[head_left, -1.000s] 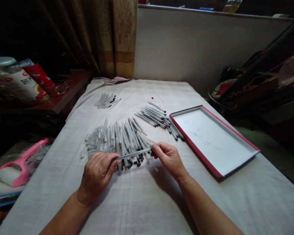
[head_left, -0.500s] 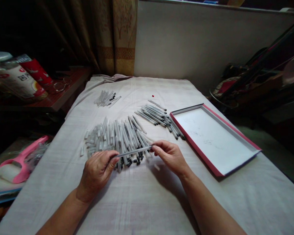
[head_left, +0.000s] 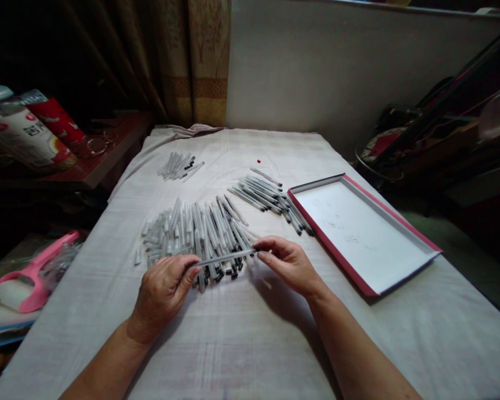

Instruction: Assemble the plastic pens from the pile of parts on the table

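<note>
A slim grey pen (head_left: 227, 258) is stretched between my two hands, nearly level, above the near side of a large pile of clear pen parts (head_left: 200, 225). My left hand (head_left: 164, 289) is closed on its left end. The thumb and fingers of my right hand (head_left: 285, 264) pinch the right end, whose tip they hide. Small black pieces (head_left: 229, 273) lie at the pile's near edge. Behind and to the right, pens with dark ends (head_left: 264, 194) rest side by side in a heap. A smaller group of clear parts (head_left: 175, 165) sits farther back on the left.
A shallow box lid (head_left: 350, 233) with pink-red sides and a white inside lies at the right. One small red piece (head_left: 259, 161) is on the white cloth (head_left: 216, 344). Left of the table are a jar (head_left: 27, 139) on a wooden surface and a pink tape dispenser (head_left: 37, 272).
The view has shifted slightly. Both hands keep the pen in nearly the same position, and the piles look unchanged.
</note>
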{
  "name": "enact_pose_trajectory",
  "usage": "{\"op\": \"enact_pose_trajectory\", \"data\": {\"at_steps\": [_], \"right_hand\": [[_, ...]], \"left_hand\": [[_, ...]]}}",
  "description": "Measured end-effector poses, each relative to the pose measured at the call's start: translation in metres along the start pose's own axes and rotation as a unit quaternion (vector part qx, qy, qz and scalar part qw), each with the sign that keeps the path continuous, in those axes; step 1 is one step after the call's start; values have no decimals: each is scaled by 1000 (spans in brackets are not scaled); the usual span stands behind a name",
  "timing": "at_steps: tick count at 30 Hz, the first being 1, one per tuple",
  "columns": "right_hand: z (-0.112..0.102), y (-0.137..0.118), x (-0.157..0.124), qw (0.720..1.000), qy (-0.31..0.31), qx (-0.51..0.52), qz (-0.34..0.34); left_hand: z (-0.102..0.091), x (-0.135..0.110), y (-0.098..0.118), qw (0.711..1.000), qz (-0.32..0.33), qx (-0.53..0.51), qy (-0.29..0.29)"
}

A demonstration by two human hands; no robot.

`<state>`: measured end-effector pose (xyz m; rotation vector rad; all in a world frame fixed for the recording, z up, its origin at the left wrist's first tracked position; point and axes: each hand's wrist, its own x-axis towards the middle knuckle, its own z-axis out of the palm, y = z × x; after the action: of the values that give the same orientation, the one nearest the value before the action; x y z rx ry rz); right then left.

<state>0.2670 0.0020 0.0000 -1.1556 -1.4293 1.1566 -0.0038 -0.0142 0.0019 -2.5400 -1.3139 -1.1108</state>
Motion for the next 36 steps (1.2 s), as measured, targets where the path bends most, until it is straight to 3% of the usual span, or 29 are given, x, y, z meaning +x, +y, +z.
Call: {"op": "enact_pose_trajectory", "data": {"at_steps": [12, 26, 36], "right_hand": [[1, 4, 1, 1000, 19, 22, 12], [2, 1, 1, 999, -7, 16, 35], [5, 7, 3, 997, 25, 40, 65]], "left_hand": [[1, 0, 0, 1000, 4, 1, -3], [0, -2, -1, 1000, 2, 4, -12], [1, -1, -1, 1000, 4, 15, -16]]}}
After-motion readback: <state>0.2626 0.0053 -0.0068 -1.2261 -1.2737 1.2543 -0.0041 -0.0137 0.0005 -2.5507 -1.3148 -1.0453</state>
